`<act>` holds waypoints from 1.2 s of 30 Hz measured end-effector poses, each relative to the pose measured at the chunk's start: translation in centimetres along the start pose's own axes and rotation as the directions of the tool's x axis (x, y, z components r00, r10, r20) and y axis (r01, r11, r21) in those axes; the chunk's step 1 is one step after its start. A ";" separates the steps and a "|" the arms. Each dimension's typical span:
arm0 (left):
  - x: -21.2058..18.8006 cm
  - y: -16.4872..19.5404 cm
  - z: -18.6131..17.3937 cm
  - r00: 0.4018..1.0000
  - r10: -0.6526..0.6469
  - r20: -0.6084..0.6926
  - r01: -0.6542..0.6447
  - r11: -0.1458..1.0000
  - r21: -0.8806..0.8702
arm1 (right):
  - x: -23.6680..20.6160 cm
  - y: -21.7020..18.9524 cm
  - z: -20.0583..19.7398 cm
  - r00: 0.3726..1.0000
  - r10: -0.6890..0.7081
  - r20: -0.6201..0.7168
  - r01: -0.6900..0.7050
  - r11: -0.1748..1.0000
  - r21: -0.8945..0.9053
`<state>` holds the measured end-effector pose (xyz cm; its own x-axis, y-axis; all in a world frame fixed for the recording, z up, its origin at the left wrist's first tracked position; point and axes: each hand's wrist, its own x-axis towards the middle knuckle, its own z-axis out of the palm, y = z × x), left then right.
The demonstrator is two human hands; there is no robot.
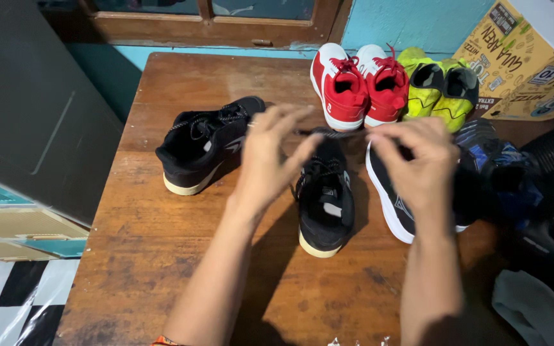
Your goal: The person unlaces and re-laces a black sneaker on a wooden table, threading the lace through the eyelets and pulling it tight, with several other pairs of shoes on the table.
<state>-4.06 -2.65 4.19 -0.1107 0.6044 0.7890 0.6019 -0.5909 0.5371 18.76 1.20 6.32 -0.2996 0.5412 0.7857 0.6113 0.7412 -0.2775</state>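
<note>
A black sneaker [326,205] with a pale sole stands on the wooden table [155,256], heel towards me. Its black shoelace [336,134] is stretched level above the shoe between my two hands. My left hand [265,160] pinches the lace's left end, fingers spread and blurred. My right hand [418,160] pinches the right end. The matching black sneaker [208,142] lies to the left, turned sideways. Another black shoe with a white sole [392,205] sits under my right hand, partly hidden.
A pair of red and white shoes [357,86] and a pair of yellow-green shoes [440,90] stand at the table's far edge. A printed cardboard box [527,57] is at the back right. Dark clothing and a blue shoe [520,186] pile up on the right.
</note>
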 end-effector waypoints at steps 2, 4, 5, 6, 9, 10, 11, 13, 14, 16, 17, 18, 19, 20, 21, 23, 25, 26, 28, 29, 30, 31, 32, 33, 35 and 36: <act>-0.5 0.7 1.1 0.995 -0.047 0.083 0.066 0.966 -0.248 | 0.1 -0.9 0.8 0.996 -0.080 0.030 0.078 0.994 0.079; -1.1 1.1 2.2 0.983 -0.073 0.171 0.138 0.902 -0.409 | 0.0 -1.7 1.3 0.994 -0.092 0.056 0.082 0.983 0.167; -1.2 1.1 2.7 0.971 -0.116 0.208 0.202 0.864 -0.462 | -0.1 -2.1 1.4 0.996 -0.065 0.068 0.049 0.976 0.213; -1.3 1.0 3.1 0.956 -0.155 0.248 0.265 0.818 -0.510 | -0.3 -2.4 1.4 0.996 -0.037 0.082 0.015 0.966 0.258; -1.3 0.1 3.6 0.841 -0.318 0.437 0.538 0.562 -0.628 | -0.3 -2.9 1.2 0.988 0.120 0.095 -0.145 0.932 0.331; -1.2 -0.2 3.7 0.778 -0.361 0.515 0.629 0.441 -0.641 | -0.3 -2.9 1.1 0.987 0.125 0.102 -0.153 0.928 0.339; -1.2 -0.5 3.6 0.754 -0.382 0.534 0.656 0.434 -0.617 | -0.3 -3.0 0.9 0.985 0.132 0.110 -0.162 0.924 0.347; -1.2 -1.0 3.4 0.705 -0.424 0.569 0.709 0.418 -0.568 | -0.2 -3.0 0.8 0.984 0.131 0.120 -0.165 0.924 0.344; -1.2 -1.1 3.4 0.733 -0.409 0.543 0.680 0.447 -0.582 | -0.1 -3.0 0.7 0.985 0.124 0.122 -0.158 0.930 0.333; -1.3 -1.1 3.4 0.785 -0.378 0.490 0.619 0.500 -0.606 | 0.0 -2.9 0.6 0.990 0.088 0.110 -0.115 0.955 0.274; -1.4 -1.2 3.5 0.791 -0.377 0.482 0.611 0.532 -0.586 | 0.0 -2.8 0.5 0.994 0.059 0.097 -0.080 0.971 0.224; -1.5 -1.2 3.5 0.796 -0.374 0.475 0.602 0.566 -0.563 | -0.1 -2.7 0.5 0.996 0.030 0.082 -0.044 0.984 0.174; -1.6 -1.3 3.5 0.803 -0.372 0.466 0.591 0.599 -0.540 | -0.1 -2.6 0.5 0.995 0.050 0.092 -0.067 0.980 0.185; -1.7 -1.4 3.5 0.796 -0.378 0.473 0.598 0.615 -0.514 | -0.1 -2.3 0.4 0.992 0.070 0.102 -0.089 0.977 0.195; -1.8 -1.6 3.5 0.789 -0.383 0.480 0.603 0.631 -0.488 | -0.1 -2.0 0.4 0.990 0.090 0.111 -0.111 0.973 0.203; -2.1 -2.0 3.8 0.761 -0.430 0.486 0.635 0.649 -0.419 | -0.3 -1.4 0.6 0.973 0.180 0.144 -0.204 0.963 0.176; -2.3 -2.5 4.5 0.713 -0.515 0.476 0.688 0.645 -0.333 | -0.5 -0.4 1.1 0.923 0.298 0.242 -0.331 0.937 0.109; -2.4 -2.8 5.0 0.730 -0.506 0.460 0.670 0.662 -0.336 | -0.6 0.2 1.6 0.872 0.373 0.316 -0.407 0.912 0.047; -2.8 -3.3 6.0 0.762 -0.486 0.428 0.634 0.693 -0.342 | -1.3 1.4 2.6 0.756 0.459 0.467 -0.515 0.857 -0.009; -3.1 -3.6 6.5 0.755 -0.496 0.429 0.635 0.717 -0.288 | -1.7 2.1 3.3 0.696 0.466 0.546 -0.556 0.831 -0.001; -3.5 -3.7 6.9 0.747 -0.508 0.429 0.634 0.737 -0.232 | -2.1 2.8 3.8 0.630 0.465 0.622 -0.595 0.803 0.002; -3.9 -3.9 7.3 0.738 -0.521 0.429 0.633 0.754 -0.175 | -2.6 3.6 4.3 0.594 0.451 0.666 -0.577 0.816 -0.039; -4.2 -4.1 7.7 0.728 -0.528 0.437 0.630 0.766 -0.125 | -2.9 4.5 4.8 0.553 0.439 0.709 -0.556 0.828 -0.079; -4.5 -4.3 8.0 0.719 -0.535 0.443 0.625 0.777 -0.074 | -3.2 5.3 5.4 0.509 0.426 0.748 -0.530 0.840 -0.117; -4.9 -4.9 8.5 0.698 -0.552 0.457 0.624 0.781 -0.010 | -3.7 7.2 5.8 0.477 0.401 0.782 -0.616 0.788 -0.028; -5.1 -5.2 8.7 0.686 -0.561 0.464 0.632 0.775 0.004 | -3.9 8.2 5.8 0.462 0.386 0.799 -0.655 0.755 0.014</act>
<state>0.26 2.01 -5.21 -0.0469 0.9938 0.1012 0.4001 -0.0742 0.9135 20.69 7.45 -2.22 -0.4877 0.8530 -0.1860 0.6477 0.2107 -0.7321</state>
